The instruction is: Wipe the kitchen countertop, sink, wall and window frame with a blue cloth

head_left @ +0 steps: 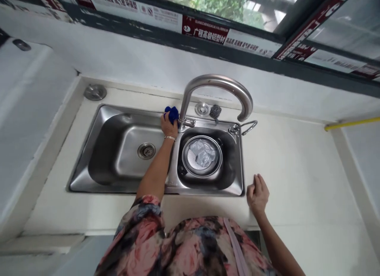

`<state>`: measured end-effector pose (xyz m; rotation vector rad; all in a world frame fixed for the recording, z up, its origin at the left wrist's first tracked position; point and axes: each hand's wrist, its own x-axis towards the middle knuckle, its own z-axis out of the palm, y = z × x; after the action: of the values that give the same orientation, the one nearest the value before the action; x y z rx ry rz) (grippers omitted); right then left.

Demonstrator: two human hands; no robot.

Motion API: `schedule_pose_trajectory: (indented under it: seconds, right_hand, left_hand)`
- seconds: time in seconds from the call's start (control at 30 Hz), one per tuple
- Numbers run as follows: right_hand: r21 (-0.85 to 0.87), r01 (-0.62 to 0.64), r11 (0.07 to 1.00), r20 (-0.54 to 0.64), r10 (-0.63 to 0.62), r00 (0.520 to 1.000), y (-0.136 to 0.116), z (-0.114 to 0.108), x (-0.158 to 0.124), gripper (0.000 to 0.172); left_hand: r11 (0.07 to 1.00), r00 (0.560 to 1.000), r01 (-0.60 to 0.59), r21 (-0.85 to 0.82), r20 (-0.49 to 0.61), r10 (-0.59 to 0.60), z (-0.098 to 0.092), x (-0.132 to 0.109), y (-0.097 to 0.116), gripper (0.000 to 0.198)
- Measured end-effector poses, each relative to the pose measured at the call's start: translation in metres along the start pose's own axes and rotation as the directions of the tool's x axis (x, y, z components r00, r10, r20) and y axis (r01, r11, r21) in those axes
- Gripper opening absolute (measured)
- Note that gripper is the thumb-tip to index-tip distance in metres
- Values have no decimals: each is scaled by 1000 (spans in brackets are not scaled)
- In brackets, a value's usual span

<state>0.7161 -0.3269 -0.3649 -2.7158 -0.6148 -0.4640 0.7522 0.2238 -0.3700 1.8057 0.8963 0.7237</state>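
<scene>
My left hand (169, 125) is closed around a bunched blue cloth (172, 114) at the back rim of the double sink, just left of the base of the tall curved faucet (218, 80). Beside the right edge of the sink, my right hand (258, 193) hovers over or rests on the counter with its fingers curled together; no object shows in it. In the smaller right basin (231, 177) sits a round metal pot with a perforated strainer (196, 160) and crumpled clear plastic (203, 152) on it. The larger left basin (103, 149) shows its drain.
A steel-wool ball (215, 111) and a round metal strainer (202, 108) lie behind the right basin. A metal disc (95, 92) is at the back left corner. A small curved spout (249, 127) and a yellow pipe (353, 123) are to the right.
</scene>
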Motion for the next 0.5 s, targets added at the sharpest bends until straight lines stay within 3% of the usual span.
schedule_pose_trajectory:
  seconds: [0.13, 0.3, 0.4, 0.5]
  right_hand:
    - [-5, -21, 1000, 8, 21, 1000, -2, -1, 1, 54]
    - [-11, -17, 1000, 7, 17, 1000, -4, -1, 2, 54]
    - [-13, -13, 1000, -20, 13, 1000, -6, 0, 2, 52]
    - [-6, -23, 1000, -35, 23, 999, -10, 1, 2, 51]
  left_hand:
    - [991, 994, 101, 84, -54, -97, 3, -8, 3, 44]
    - [978, 992, 129, 162, -12, -129, -8, -43, 10, 43]
    - [938, 983, 43, 343, 151, -100, -18, -72, 19, 45]
    - [965, 914, 102, 240, 361, -186, -18, -100, 30, 42]
